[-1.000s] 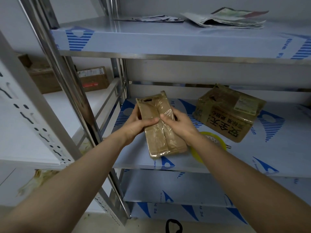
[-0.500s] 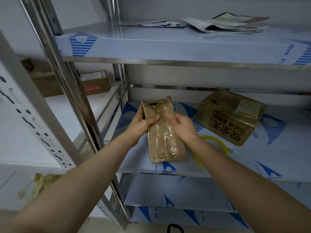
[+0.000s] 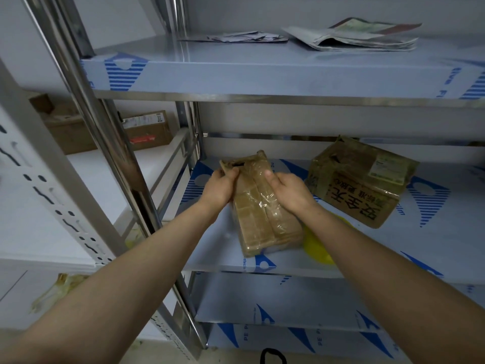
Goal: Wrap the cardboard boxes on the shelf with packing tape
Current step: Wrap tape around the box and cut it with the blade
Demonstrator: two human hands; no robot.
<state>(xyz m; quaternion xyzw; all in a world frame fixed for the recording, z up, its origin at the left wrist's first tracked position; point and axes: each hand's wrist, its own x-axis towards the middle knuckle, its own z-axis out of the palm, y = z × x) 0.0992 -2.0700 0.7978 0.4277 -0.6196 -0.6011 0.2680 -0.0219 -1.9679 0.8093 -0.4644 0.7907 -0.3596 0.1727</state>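
A flat brown cardboard box [image 3: 259, 216], covered in shiny clear tape, rests on the middle shelf [image 3: 217, 258] near its front edge. My left hand [image 3: 220, 189] grips its far left corner. My right hand [image 3: 290, 190] holds its right side, thumb pressed on the taped top. A larger taped cardboard box [image 3: 359, 179] with black printed characters sits tilted to the right. A yellow tape roll [image 3: 316, 245] lies on the shelf, mostly hidden under my right forearm.
The upper shelf [image 3: 262, 72] overhangs close above and carries newspapers [image 3: 354, 38]. A steel upright [image 3: 110, 143] stands left of the box. On the neighbouring white shelf, more cardboard boxes [image 3: 147, 130] sit at the back. Lower shelves lie below.
Both hands slid farther along the flat box toward its far end. The box turned slightly and sits a bit deeper on the shelf. The view tilted down a little.
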